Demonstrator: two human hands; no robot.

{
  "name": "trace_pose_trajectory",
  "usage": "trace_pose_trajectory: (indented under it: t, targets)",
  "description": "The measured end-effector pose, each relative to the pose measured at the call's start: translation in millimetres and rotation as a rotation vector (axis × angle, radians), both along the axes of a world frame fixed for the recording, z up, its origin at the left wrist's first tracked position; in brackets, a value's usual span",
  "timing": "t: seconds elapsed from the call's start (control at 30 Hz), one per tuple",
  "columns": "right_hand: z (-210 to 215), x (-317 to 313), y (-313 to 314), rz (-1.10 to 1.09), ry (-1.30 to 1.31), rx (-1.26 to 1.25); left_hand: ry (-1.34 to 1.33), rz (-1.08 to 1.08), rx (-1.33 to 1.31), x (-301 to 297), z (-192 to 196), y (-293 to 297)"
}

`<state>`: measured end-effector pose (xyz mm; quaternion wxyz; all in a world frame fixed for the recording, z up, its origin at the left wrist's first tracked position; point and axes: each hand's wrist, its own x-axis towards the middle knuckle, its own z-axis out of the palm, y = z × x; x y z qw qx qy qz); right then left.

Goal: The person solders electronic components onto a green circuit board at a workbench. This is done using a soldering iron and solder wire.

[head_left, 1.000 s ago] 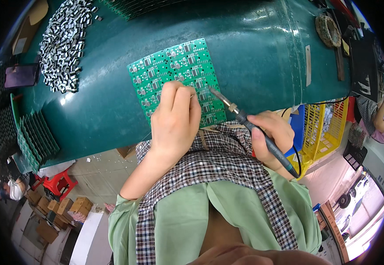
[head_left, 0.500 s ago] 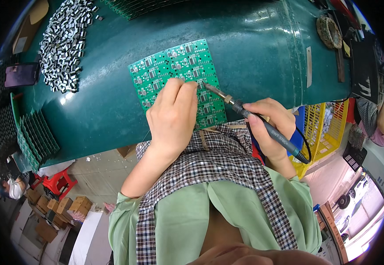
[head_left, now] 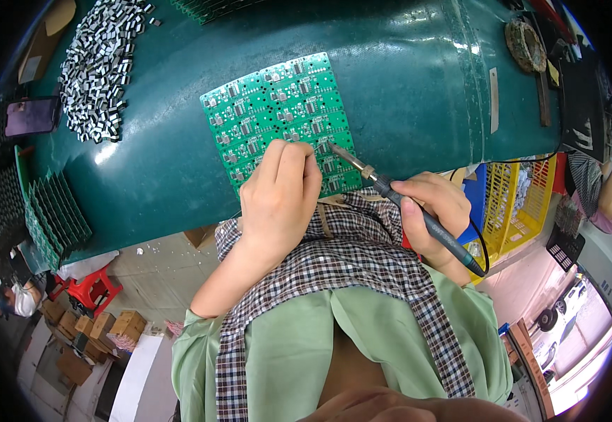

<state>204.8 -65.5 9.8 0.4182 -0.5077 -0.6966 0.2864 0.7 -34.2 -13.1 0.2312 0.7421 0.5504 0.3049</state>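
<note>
A green panel of circuit boards (head_left: 304,86), dotted with small chips and parts, lies on the table's near edge in front of me. My right hand (head_left: 438,211) grips a soldering iron (head_left: 429,223) like a pen. The iron's metal tip points left and up, at or just over the right-hand column of boards. Over the panel's lower middle, my left hand (head_left: 279,193) has its fingertips pinched together, close to the iron's tip. Whatever is in that pinch is hidden by the fingers. The hand covers part of the lower boards.
On the green table (head_left: 411,84), a heap of small metal parts (head_left: 98,70) lies at the far left. Below it are a dark phone (head_left: 31,116) and a rack of upright circuit boards (head_left: 56,214). A round brown object (head_left: 525,46) sits far right; yellow baskets (head_left: 513,211) stand beside me.
The panel has slid slightly away from me. My left hand and the soldering iron have come a little nearer, so the tip is lower on the right column.
</note>
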Motion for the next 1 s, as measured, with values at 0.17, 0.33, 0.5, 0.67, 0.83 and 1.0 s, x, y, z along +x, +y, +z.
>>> trace_pose_trajectory:
  t: [0.17,0.33,0.5,0.67,0.83,1.0]
  targets:
    - [-0.5,1.6,-1.3,0.059,-0.038,0.010,0.062,-0.034,0.056,2.7,-4.1,-0.3]
    - [-8.1,-1.6,-10.6,0.027,-0.051,0.096,0.118,-0.071,0.057,4.8,-2.2,-1.7]
    - [-10.4,-2.9,-14.2,0.011,-0.054,0.185,0.065,-0.090,0.037,5.0,0.4,-2.6]
    - [-12.0,4.5,-19.2,-0.024,0.009,0.189,-0.004,-0.087,0.060,-3.2,1.6,-11.0]
    - [-12.2,5.0,-18.7,0.007,0.000,0.167,0.013,-0.090,0.042,-4.1,1.4,-13.0]
    - [-10.4,2.4,-16.4,0.014,-0.016,0.190,0.003,-0.081,0.030,-2.3,3.7,-14.2]
